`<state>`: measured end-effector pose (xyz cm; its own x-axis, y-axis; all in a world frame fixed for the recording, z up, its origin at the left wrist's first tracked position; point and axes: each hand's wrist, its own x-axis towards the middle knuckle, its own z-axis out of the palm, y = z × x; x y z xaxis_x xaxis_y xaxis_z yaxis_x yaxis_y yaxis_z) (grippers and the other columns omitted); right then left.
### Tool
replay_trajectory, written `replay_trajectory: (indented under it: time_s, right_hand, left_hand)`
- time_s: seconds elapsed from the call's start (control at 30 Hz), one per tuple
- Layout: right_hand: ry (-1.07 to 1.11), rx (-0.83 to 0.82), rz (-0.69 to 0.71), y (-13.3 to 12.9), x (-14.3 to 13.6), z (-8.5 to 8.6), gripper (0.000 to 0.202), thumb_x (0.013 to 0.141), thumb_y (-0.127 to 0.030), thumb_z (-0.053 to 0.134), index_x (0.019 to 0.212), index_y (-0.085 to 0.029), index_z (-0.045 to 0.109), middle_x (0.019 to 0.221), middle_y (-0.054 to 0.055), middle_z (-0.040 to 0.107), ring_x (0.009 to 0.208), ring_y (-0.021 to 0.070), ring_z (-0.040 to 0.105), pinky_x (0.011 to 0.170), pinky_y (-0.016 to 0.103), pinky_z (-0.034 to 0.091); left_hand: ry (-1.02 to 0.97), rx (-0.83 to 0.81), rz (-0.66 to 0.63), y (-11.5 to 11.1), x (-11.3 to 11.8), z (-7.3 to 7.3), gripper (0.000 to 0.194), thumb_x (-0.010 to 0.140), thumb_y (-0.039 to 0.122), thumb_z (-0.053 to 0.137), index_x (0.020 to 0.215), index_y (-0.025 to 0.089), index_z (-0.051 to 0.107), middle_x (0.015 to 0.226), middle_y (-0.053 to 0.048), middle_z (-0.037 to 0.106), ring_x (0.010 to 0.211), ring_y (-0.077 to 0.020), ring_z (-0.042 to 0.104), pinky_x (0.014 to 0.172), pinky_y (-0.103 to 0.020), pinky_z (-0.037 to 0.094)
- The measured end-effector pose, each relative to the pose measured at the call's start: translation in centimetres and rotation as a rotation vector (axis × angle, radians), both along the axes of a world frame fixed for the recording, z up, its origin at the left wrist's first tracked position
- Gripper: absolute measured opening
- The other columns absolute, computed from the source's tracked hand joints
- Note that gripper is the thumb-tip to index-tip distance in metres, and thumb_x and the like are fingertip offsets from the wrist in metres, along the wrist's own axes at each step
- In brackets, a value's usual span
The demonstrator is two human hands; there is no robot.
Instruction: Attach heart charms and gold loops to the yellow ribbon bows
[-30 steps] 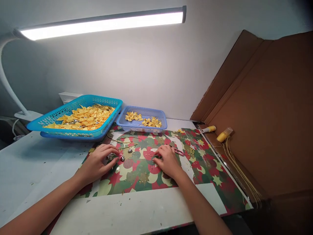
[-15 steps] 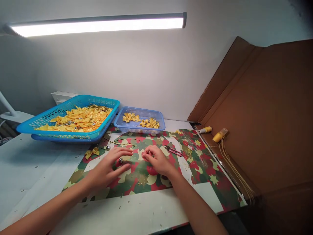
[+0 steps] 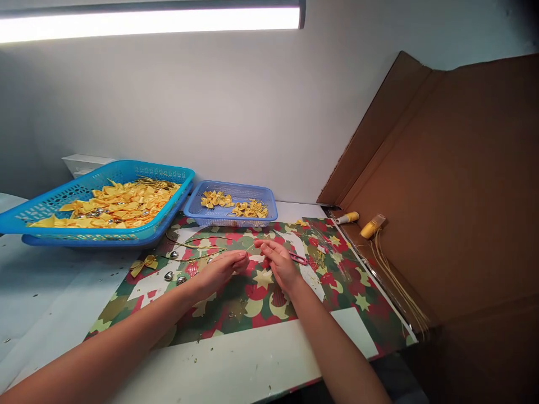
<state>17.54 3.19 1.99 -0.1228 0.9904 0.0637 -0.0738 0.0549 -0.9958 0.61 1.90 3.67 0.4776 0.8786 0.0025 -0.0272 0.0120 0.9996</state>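
Over the patterned paper, my left hand [image 3: 227, 266] is closed in a pinch, and whatever its fingertips hold is hidden. Close beside it on the right, my right hand [image 3: 278, 262] pinches what looks like a thin gold cord [image 3: 250, 247], a short bit of which shows at the fingertips. Silver heart-shaped bells [image 3: 169, 276] lie left of my left hand, along with a yellow ribbon bow [image 3: 144, 265]. Several gold cords [image 3: 189, 247] stretch across the paper behind them. Thread snips with pink handles [image 3: 298, 258] are partly hidden behind my right hand.
A large blue basket [image 3: 168, 224] heaped with yellow bows stands at the left. Behind my hands is a smaller blue basket [image 3: 229, 221] with two piles of bows. Spools [image 3: 373, 226], long cords [image 3: 396, 278] and a cardboard wall [image 3: 455, 185] are at the right.
My left hand has gone from spread fingers to a pinch and moved right, nearer my right hand. A thin cord now shows at my right fingertips. The view has shifted slightly.
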Motion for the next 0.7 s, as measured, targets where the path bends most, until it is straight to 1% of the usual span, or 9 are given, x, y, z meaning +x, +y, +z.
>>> replay_trajectory:
  time_s: [0.1, 0.2, 0.33, 0.4, 0.5, 0.57, 0.6, 0.67, 0.7]
  right_hand:
    - [-0.012, 0.067, 0.037, -0.3, -0.1, 0.2, 0.033, 0.071, -0.048, 0.071, 0.089, -0.02, 0.073, 0.093, 0.004, 0.067, 0.078, 0.0147, 0.057, 0.064, 0.024, 0.044]
    - [-0.036, 0.142, -0.012, -0.1, -0.1, 0.0, 0.025, 0.07, -0.044, 0.073, 0.08, -0.02, 0.074, 0.092, 0.004, 0.065, 0.08, 0.0152, 0.055, 0.066, 0.025, 0.043]
    - [-0.077, 0.166, -0.039, 0.4, 0.0, -0.5, 0.023, 0.07, -0.042, 0.074, 0.072, -0.02, 0.071, 0.092, 0.004, 0.062, 0.074, 0.0145, 0.053, 0.063, 0.026, 0.04]
    - [-0.109, 0.199, -0.037, 0.4, 0.0, -0.7, 0.022, 0.073, -0.041, 0.071, 0.072, -0.02, 0.068, 0.09, 0.003, 0.061, 0.073, 0.0144, 0.052, 0.063, 0.027, 0.04]
    - [-0.181, 0.283, -0.042, 0.3, 0.0, -0.6, 0.018, 0.081, -0.036, 0.065, 0.073, -0.02, 0.064, 0.087, 0.002, 0.058, 0.079, 0.0157, 0.055, 0.07, 0.028, 0.043]
    - [-0.276, 0.345, -0.069, 0.2, 0.0, -0.4, 0.017, 0.085, -0.03, 0.064, 0.071, -0.02, 0.062, 0.085, 0.002, 0.058, 0.085, 0.0162, 0.057, 0.078, 0.029, 0.044]
    - [-0.345, 0.376, -0.08, 0.1, 0.1, -0.2, 0.017, 0.086, -0.027, 0.064, 0.07, -0.02, 0.061, 0.085, 0.002, 0.059, 0.087, 0.0163, 0.057, 0.082, 0.03, 0.044]
    - [-0.493, 0.438, -0.056, -0.1, 0.2, 0.1, 0.017, 0.087, -0.023, 0.066, 0.071, -0.019, 0.063, 0.086, 0.002, 0.062, 0.092, 0.0168, 0.057, 0.089, 0.032, 0.042]
    - [-0.542, 0.467, -0.037, -0.2, 0.2, 0.3, 0.018, 0.088, -0.023, 0.066, 0.071, -0.019, 0.063, 0.086, 0.002, 0.063, 0.092, 0.0166, 0.057, 0.09, 0.032, 0.041]
  left_hand:
    - [-0.039, -0.056, -0.008, -0.1, 0.0, -0.1, 0.04, 0.084, 0.051, 0.047, 0.057, 0.025, 0.031, 0.062, 0.005, 0.027, 0.057, -0.0157, 0.028, 0.064, -0.032, 0.045]
    - [-0.073, -0.102, -0.001, -0.1, 0.2, -0.4, 0.04, 0.082, 0.048, 0.052, 0.056, 0.025, 0.031, 0.06, 0.005, 0.026, 0.057, -0.0153, 0.026, 0.059, -0.03, 0.04]
    - [-0.114, -0.148, 0.01, 0.0, 0.1, -1.1, 0.039, 0.079, 0.045, 0.057, 0.056, 0.023, 0.036, 0.06, 0.004, 0.03, 0.059, -0.0154, 0.028, 0.057, -0.029, 0.036]
    - [-0.135, -0.168, 0.017, 0.1, 0.0, -1.3, 0.038, 0.079, 0.044, 0.06, 0.056, 0.022, 0.039, 0.06, 0.004, 0.031, 0.059, -0.0155, 0.029, 0.057, -0.028, 0.035]
    - [-0.183, -0.193, 0.039, 0.3, -0.1, -1.4, 0.038, 0.081, 0.043, 0.061, 0.057, 0.022, 0.041, 0.06, 0.004, 0.032, 0.059, -0.0154, 0.03, 0.056, -0.027, 0.037]
    - [-0.242, -0.207, 0.072, 0.5, -0.1, -1.4, 0.04, 0.083, 0.044, 0.059, 0.056, 0.022, 0.039, 0.061, 0.004, 0.034, 0.059, -0.0151, 0.032, 0.056, -0.026, 0.039]
    - [-0.281, -0.224, 0.104, 0.7, -0.1, -1.4, 0.039, 0.084, 0.044, 0.058, 0.058, 0.022, 0.04, 0.062, 0.003, 0.037, 0.059, -0.0151, 0.036, 0.057, -0.025, 0.042]
    - [-0.41, -0.324, 0.237, 1.1, 0.0, -1.4, 0.033, 0.083, 0.036, 0.061, 0.059, 0.021, 0.046, 0.061, 0.003, 0.042, 0.058, -0.0139, 0.041, 0.056, -0.025, 0.046]
    - [-0.442, -0.35, 0.307, 1.3, 0.0, -1.4, 0.028, 0.083, 0.033, 0.063, 0.061, 0.02, 0.053, 0.064, 0.002, 0.049, 0.061, -0.0135, 0.046, 0.058, -0.023, 0.048]
